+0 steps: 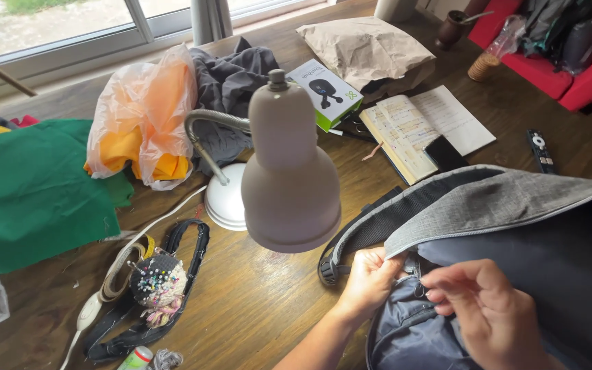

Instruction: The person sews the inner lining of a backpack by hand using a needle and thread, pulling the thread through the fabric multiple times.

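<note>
I see the backpack (515, 233) lying at the right on the table (268, 301), its grey top turned open. My left hand (368, 277) grips the fabric edge beside the zipper (416, 270), fingers clenched on it. My right hand (488, 312) pinches near the zipper, fingers closed, but I cannot tell what small thing they hold. Just left stands a lamp (289, 178). A pincushion (157, 281) lies well apart, near a green cloth (29, 185). A notebook (423, 127) lies open behind the backpack.
</note>
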